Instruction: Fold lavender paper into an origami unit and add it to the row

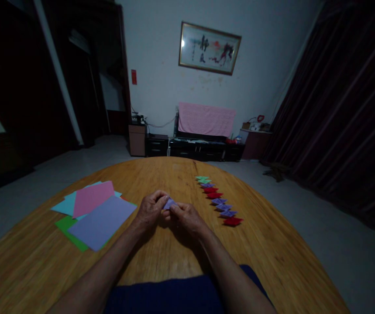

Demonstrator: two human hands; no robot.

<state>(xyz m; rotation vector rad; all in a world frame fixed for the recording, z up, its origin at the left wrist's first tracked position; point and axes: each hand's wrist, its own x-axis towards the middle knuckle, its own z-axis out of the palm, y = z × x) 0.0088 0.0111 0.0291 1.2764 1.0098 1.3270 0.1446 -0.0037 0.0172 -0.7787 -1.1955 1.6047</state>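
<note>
Between my two hands, above the middle of the wooden table (167,257), is a small folded piece of purple paper (169,203). My left hand (151,210) pinches its left side with thumb and fingers. On the other side my right hand (187,216) grips it, thumb on top. The fingers hide much of its lower part. To the right runs a slanting row of folded paper boats, with green ones (203,179) at the far end, then purple ones (224,207) and red ones (232,222) mixed in toward me.
Flat coloured sheets lie overlapping on the left: a purple sheet (104,223), a pink sheet (94,198), a green sheet (71,233) and light blue ones (63,206). Beyond the table's round far edge stands a low black cabinet (187,150). A dark curtain (344,109) hangs at the right.
</note>
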